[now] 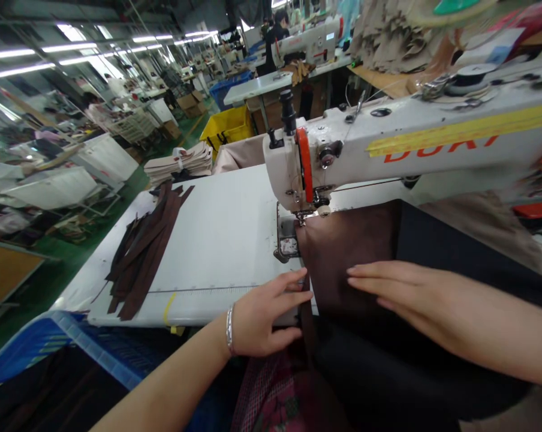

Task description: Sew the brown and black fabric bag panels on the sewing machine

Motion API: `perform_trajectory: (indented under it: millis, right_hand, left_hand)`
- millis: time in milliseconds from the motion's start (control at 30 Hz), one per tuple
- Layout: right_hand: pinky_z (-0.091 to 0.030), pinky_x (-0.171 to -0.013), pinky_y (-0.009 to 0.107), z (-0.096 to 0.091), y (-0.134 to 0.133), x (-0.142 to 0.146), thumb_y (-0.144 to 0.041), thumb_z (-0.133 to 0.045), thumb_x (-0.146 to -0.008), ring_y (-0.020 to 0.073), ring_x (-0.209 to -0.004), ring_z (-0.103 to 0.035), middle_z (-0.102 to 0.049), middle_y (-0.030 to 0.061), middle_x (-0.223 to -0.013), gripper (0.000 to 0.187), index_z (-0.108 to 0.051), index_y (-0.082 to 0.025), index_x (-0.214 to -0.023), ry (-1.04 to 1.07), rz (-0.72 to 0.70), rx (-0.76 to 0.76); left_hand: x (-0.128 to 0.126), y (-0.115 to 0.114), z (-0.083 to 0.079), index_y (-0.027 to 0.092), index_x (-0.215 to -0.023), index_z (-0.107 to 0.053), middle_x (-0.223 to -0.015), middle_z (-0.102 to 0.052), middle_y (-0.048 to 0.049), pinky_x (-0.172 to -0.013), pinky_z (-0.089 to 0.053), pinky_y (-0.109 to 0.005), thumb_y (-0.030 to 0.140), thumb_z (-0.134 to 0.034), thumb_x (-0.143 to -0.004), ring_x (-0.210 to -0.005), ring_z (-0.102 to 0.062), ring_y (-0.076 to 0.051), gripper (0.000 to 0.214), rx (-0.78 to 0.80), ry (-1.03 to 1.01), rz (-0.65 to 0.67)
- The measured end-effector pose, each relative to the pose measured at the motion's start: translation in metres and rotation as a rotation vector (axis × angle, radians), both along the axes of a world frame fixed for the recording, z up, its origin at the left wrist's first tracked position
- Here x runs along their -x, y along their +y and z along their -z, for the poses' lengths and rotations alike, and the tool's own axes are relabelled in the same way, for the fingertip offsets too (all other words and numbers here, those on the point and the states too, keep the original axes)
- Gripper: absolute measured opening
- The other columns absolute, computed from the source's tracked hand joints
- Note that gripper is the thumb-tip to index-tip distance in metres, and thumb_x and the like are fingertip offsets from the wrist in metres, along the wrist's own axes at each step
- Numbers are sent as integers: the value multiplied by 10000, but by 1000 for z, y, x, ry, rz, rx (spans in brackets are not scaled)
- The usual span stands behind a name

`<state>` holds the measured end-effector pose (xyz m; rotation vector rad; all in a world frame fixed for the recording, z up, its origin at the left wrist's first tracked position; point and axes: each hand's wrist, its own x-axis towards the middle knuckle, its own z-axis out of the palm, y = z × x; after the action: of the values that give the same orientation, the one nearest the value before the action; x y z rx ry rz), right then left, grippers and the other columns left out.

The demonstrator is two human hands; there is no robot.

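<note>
The brown fabric (338,243) ran from under the sewing machine (343,147) toward the surface's (221,234) near edge, beneath the right hand (401,291), flat with fingers together, and just beside the left hand (266,318), fingers spread, whether gripping I could not tell; dark strips (151,252) lay near the surface's left edge

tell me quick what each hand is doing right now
Left hand: fingers at the narrow brown strip; whether gripping cannot be told.
Right hand: open, fingers extended on the brown fabric.
</note>
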<state>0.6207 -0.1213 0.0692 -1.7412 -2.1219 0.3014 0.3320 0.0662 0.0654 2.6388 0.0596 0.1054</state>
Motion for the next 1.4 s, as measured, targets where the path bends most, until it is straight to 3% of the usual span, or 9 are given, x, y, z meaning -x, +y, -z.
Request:
perform_trajectory:
  millis: [100,233,300,433,600,767,967,1300,1400]
  right_hand:
    - [-410,-1151,417,29,22,39,-169,-469,-957,204,-1375,-464,-480,28,-1512,533,-452,-267,-1480,-83,-161,-86]
    - [-393,-1160,468,47,20,48,-247,-531,-957,230,-1387,-447,-485,46,-1508,556,-415,-251,-1501,-106,-117,-168]
    - [-396,-1157,465,46,15,50,-261,-525,-964,227,-1369,-468,-501,46,-1494,549,-414,-245,-1501,-116,-102,-188]
    - [-361,-1177,465,42,11,60,-243,-504,-970,207,-1355,-476,-529,28,-1471,540,-409,-239,-1501,-116,-100,-200]
    - [-353,-1169,443,42,11,62,-211,-485,-970,191,-1323,-500,-556,14,-1442,474,-486,-253,-1442,-71,-92,-193]
    - [-348,-1154,434,42,13,58,-207,-482,-973,187,-1312,-497,-561,2,-1430,453,-500,-261,-1422,-48,-97,-181]
    - [-352,-1146,442,43,12,57,-217,-496,-967,202,-1295,-511,-565,12,-1423,460,-499,-268,-1424,-44,-111,-184]
    - [-325,-1147,430,41,14,57,-222,-489,-970,196,-1294,-495,-564,7,-1413,441,-505,-265,-1409,-39,-116,-165]
    - [-371,-1078,431,38,16,61,-238,-488,-972,207,-1237,-530,-588,29,-1366,411,-521,-257,-1381,-13,-72,-129]
  left_hand:
    - [-3,1,-1,144,-1379,-509,-1487,-431,-208,-1092,-486,-462,144,-588,-858,-1301,-522,-292,527,-226,-38,16]
    - [-4,0,15,73,-1262,-589,-1281,-622,-204,-1060,-516,-487,174,-560,-939,-1233,-577,-321,339,-505,-247,61]
    - [-4,-2,19,68,-1279,-578,-1237,-666,-170,-1059,-527,-422,123,-492,-971,-1204,-612,-265,324,-412,-346,19]
    - [-9,-10,12,162,-1197,-656,-1151,-726,-69,-993,-552,-307,165,-532,-986,-1078,-680,-166,244,-1,-427,-314]
    - [-22,-15,10,181,-930,-749,-1004,-747,-51,-932,-531,-375,286,-549,-993,-1002,-669,-211,234,164,-233,-321]
    - [-29,-10,14,153,-743,-695,-953,-696,-71,-905,-490,-367,306,-525,-999,-977,-623,-210,344,181,-198,-321]
    - [-31,-7,10,155,-699,-648,-824,-619,-45,-829,-477,-330,337,-493,-1008,-857,-593,-184,390,158,-156,-341]
    - [-30,-5,13,145,-745,-660,-875,-629,-75,-869,-493,-371,337,-450,-1021,-900,-594,-204,396,78,-164,-261]
    - [-21,-11,19,158,-938,-693,-1011,-653,-106,-956,-485,-448,321,-516,-979,-1013,-593,-245,244,-70,-183,-182]
